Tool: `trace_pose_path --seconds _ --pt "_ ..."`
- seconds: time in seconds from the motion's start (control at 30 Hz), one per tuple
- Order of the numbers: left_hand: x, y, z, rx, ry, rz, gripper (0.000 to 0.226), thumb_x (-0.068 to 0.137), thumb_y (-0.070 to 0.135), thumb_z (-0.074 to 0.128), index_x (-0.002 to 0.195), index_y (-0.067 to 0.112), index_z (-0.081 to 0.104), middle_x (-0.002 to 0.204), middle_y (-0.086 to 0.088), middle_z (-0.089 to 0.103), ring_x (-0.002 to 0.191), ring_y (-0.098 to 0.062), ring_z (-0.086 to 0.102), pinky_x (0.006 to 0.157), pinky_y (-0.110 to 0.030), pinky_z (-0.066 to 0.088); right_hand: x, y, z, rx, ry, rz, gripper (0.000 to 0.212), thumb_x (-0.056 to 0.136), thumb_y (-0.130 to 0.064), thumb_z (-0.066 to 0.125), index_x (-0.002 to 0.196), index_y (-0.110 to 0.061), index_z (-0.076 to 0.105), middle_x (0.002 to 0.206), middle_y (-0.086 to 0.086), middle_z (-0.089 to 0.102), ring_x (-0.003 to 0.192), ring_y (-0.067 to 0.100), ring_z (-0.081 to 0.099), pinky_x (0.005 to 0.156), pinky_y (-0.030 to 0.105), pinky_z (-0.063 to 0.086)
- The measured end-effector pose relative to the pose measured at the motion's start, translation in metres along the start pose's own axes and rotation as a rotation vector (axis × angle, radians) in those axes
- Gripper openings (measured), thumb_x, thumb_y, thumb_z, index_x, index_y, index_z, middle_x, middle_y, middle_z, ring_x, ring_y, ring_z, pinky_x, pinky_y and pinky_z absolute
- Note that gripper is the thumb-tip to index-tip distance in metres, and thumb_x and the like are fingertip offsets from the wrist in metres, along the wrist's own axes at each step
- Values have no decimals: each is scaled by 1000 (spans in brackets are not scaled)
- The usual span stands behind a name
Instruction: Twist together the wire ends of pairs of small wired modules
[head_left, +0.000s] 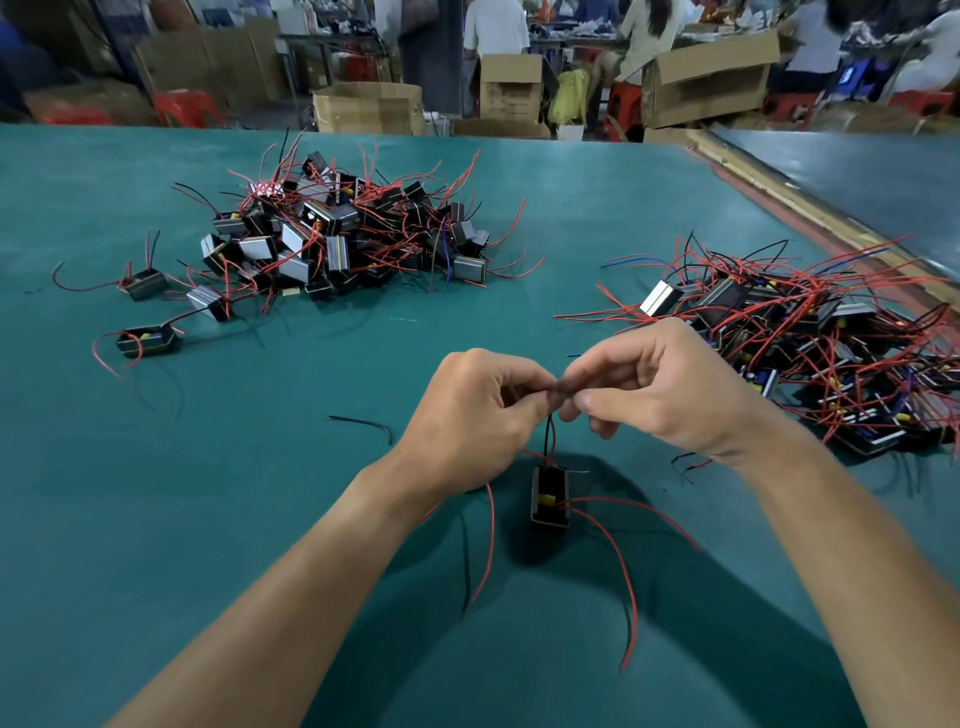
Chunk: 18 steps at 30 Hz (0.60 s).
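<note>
The wire ends (563, 388) are pinched tight between the grips of the left hand (467, 415) and the right hand (670, 389), fingertips meeting. The module (549, 496) is found just below that grip, joined by black leads (548, 436) running straight down, equally near both hands.

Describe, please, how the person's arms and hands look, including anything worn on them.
Both arms are bare. The left hand and right hand wear no gloves, and no rings show on the fingers in view. The left forearm and right forearm carry no sleeve, watch or wristband as far as the picture reaches; any sleeve would begin beyond the bottom edge.
</note>
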<state>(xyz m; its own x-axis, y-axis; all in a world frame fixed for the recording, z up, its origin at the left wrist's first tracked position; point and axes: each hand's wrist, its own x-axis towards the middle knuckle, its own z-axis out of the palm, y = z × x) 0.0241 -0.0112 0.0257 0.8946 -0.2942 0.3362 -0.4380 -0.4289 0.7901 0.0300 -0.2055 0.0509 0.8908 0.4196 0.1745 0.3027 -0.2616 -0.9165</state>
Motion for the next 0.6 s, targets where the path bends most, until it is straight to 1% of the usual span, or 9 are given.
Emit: trace_pose_path --seconds 0.13,0.2,0.27,0.37,0.43,0.5,0.6 --pt "1 0 0 -24 -10 -21 13 89 18 68 79 17 77 69 -19 65 63 -36 52 60 -51 46 0 1 -1 1 3 3 24 83 9 70 83 -14 78 77 9 77 57 15 66 58 26 58" --pt "1 0 -1 -36 -20 -30 14 90 17 68 79 17 77 70 -20 65 62 -35 51 59 -50 46 0 2 -2 -9 -2 0 27 83 9 71 85 -17 78 78 7 77 60 16 68 61 26 59" --pt "1 0 -1 -37 -22 -40 14 90 16 68 79 17 77 66 -18 63 58 -31 46 54 -46 44 0 3 -3 -16 -13 2 31 82 9 72 86 -20 79 79 6 77 63 17 70 62 25 58" --pt "1 -2 -1 -25 -17 -34 15 90 15 68 78 17 76 59 -14 57 51 -13 37 47 -34 34 1 4 -2 -34 -15 3 32 82 8 73 86 -23 80 80 4 78 65 16 71 63 23 57" --pt "1 -2 -1 -18 -11 -31 14 90 17 69 78 19 77 53 -7 52 49 -12 34 46 -28 29 3 5 -1 -68 9 -5 29 83 4 74 86 -25 79 77 2 77 63 13 69 63 24 58" --pt "0 -2 0 -15 -2 -32 13 89 20 71 77 20 77 50 2 46 48 -13 33 46 -25 28 4 5 0 -116 45 -19 22 84 -1 74 83 -23 78 73 2 76 58 12 66 61 25 57" --pt "-1 -1 1 2 1 -10 13 88 18 71 76 19 77 48 7 46 46 -10 34 46 -21 30 5 6 1 -166 83 -17 12 86 -7 72 77 -15 75 69 6 73 56 14 64 60 34 56"
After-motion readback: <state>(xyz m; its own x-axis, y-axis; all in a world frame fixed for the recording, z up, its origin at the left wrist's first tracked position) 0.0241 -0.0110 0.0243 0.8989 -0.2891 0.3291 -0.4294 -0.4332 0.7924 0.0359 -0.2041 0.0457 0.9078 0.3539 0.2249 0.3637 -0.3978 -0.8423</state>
